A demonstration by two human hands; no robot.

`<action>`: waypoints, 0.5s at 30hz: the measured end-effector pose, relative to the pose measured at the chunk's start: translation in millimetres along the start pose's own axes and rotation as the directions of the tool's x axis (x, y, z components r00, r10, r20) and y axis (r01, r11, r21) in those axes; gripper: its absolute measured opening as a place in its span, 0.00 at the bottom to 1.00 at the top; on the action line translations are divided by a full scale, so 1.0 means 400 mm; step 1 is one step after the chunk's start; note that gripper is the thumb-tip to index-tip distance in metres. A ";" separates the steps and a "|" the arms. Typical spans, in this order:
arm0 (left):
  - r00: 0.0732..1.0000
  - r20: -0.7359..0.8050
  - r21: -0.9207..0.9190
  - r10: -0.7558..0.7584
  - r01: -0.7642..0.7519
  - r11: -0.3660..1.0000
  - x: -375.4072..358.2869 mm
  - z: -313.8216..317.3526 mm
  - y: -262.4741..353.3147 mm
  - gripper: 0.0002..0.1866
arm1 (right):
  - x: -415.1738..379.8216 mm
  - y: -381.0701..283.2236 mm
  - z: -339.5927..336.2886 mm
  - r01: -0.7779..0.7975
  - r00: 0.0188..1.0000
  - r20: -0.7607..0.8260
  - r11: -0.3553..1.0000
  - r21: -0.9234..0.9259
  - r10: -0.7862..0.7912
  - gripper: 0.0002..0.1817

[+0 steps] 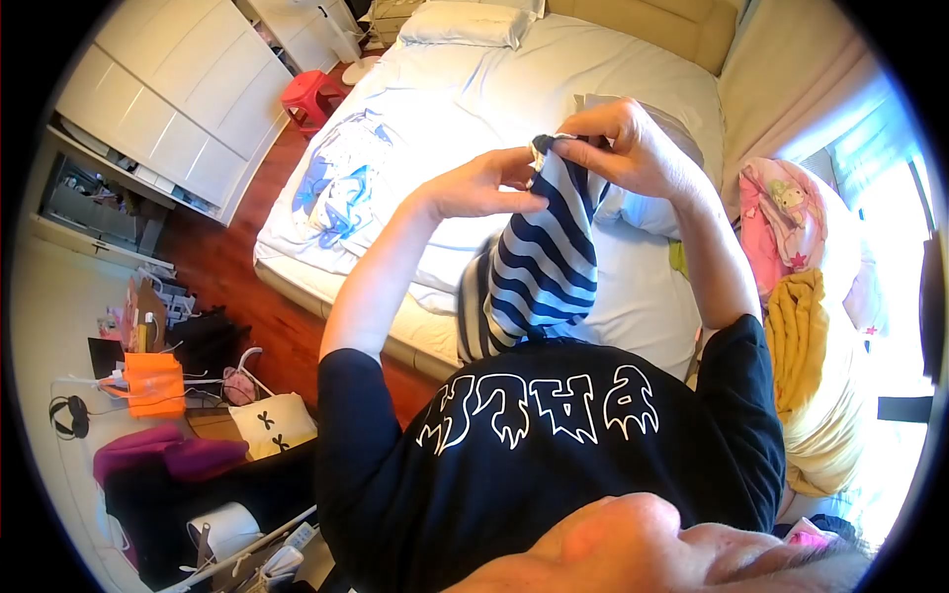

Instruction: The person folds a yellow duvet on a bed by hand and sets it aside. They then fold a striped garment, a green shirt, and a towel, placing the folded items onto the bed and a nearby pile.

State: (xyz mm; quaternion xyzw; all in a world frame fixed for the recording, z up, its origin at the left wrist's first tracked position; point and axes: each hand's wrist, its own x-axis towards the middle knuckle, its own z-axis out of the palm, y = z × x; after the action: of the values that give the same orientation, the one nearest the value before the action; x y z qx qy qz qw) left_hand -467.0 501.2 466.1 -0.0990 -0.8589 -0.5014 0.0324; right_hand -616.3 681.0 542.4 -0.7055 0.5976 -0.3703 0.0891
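A navy-and-white striped garment [542, 259] is held up over the near edge of the bed [445, 109], pinched at its top edge by the left hand [481, 185] and right hand [625, 148]. The edge is best kept taut and level. Both forearms are raised, elbows bent.

Open bed [435, 109] ahead; pillow [643, 210] near right

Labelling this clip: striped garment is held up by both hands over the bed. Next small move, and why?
Probably slide the hands apart along the top edge. Left hand and right hand pinch the striped garment close together at its top, so it hangs bunched in a narrow fold above the bed; spreading should open it flat.
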 end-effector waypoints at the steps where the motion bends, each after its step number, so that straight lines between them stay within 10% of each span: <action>1: 0.998 0.005 -0.169 -0.059 0.059 0.984 0.009 0.005 -0.010 0.25 | -0.002 0.004 -0.007 -0.006 1.000 0.001 1.000 0.000 0.006 0.10; 3: 0.987 -0.118 -0.432 -0.105 0.044 0.901 0.010 0.020 0.018 0.09 | -0.013 0.004 -0.036 -0.017 0.999 -0.046 1.000 -0.022 0.016 0.11; 8: 0.900 -0.431 -0.360 0.065 -0.237 0.902 -0.057 -0.112 0.099 0.06 | -0.085 0.063 -0.107 -0.199 0.956 0.254 0.963 0.181 0.150 0.24; 11: 0.810 -0.569 -0.234 0.142 -0.325 0.916 -0.102 -0.192 0.205 0.06 | -0.120 0.184 -0.115 -0.316 0.831 0.435 0.938 -0.144 0.347 0.24; 13: 0.820 -0.559 -0.033 0.122 -0.169 0.985 -0.131 -0.227 0.252 0.04 | -0.155 0.199 -0.164 -0.263 0.962 -0.053 0.853 -0.452 0.269 0.18; 15: 0.864 -0.465 0.491 0.190 0.073 0.868 -0.119 -0.229 0.295 0.07 | -0.160 0.177 -0.278 -0.246 0.955 -0.296 0.487 -0.838 -0.028 0.10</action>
State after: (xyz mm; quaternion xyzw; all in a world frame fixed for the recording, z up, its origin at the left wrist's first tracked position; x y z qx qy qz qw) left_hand -400.7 471.7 605.1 0.0187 -0.9163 -0.2724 0.2931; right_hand -742.0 755.2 554.6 -0.5567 0.7521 -0.1054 -0.3367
